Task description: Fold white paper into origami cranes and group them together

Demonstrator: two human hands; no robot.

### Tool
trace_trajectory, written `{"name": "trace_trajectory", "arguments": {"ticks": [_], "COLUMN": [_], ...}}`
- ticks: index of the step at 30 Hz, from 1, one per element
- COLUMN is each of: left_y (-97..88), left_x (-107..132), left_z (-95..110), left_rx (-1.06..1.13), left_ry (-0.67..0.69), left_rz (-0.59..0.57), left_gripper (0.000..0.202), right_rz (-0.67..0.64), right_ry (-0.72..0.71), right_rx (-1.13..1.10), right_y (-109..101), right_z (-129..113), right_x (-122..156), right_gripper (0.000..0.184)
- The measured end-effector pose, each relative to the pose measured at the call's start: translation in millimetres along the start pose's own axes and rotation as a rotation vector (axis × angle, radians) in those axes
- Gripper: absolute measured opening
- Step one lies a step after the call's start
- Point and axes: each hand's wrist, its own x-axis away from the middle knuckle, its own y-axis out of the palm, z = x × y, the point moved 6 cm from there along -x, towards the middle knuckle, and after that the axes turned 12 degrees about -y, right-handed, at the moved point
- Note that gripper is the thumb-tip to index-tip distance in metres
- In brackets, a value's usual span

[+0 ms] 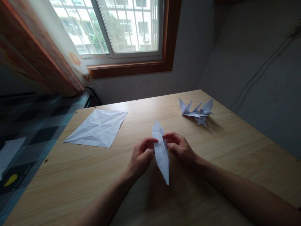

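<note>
A narrow, pointed piece of folded white paper (161, 153) stands above the middle of the wooden table (77, 175). My left hand (141, 157) pinches its left edge with curled fingers. My right hand (180, 147) grips its right edge the same way, so both hands meet at the paper's middle. Its upper tip points away from me and its lower tip points toward me.
A creased, unfolded square sheet of white paper (97, 128) lies flat at the table's left. Finished paper cranes (198, 112) sit at the far right. Behind the table are a window (122, 28) and a curtain (44, 53). A checked bedcover (28, 125) lies to the left.
</note>
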Motion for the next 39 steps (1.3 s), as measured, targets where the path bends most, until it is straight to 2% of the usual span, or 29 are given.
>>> {"name": "trace_trajectory", "arguments": {"ticks": [2,5,6,10,11,15,20,26,30,34,39], "left_y": [0.4,0.1,-0.1,-1.3,-1.7,-2.0,0.6,2.8,3.2,1.9,0.6], "left_x": [1,2,1,0,-1,-1,0,2,2,0,0], "left_z": [0,-1,-2,-5,-5,-5,-4,-2,-1,-3,-3], "left_rx": [-0.016,-0.044,-0.048,-0.057,-0.06,-0.071,-0.069,-0.083,-0.053,-0.007,-0.048], "left_ry": [-0.002,-0.012,-0.015,-0.006,-0.001,0.005,-0.01,-0.039,-0.05,-0.055,-0.049], "left_rz": [0.004,0.008,0.006,-0.014,-0.013,0.007,0.014,0.034,0.004,-0.048,-0.03], "left_gripper": [0.024,0.021,0.021,0.024,0.025,0.021,0.022,0.022,0.028,0.031,0.026], "right_rz": [0.01,0.026,0.011,-0.091,-0.087,-0.096,-0.281,-0.101,-0.013,-0.008,-0.083], "right_ry": [-0.018,-0.075,-0.094,-0.206,-0.231,-0.318,-0.439,-0.328,-0.202,-0.15,-0.151], "right_rx": [-0.002,-0.023,-0.012,0.183,0.23,0.362,0.522,0.496,0.406,0.29,0.249], "right_y": [0,1,2,8,7,7,17,7,0,-2,2], "right_z": [2,0,-1,-9,-12,-20,-27,-19,-8,-4,-6], "right_x": [0,1,1,3,4,7,8,4,4,4,3], "right_gripper": [0.031,0.064,0.067,0.039,0.039,0.061,0.048,0.023,0.017,0.016,0.02]}}
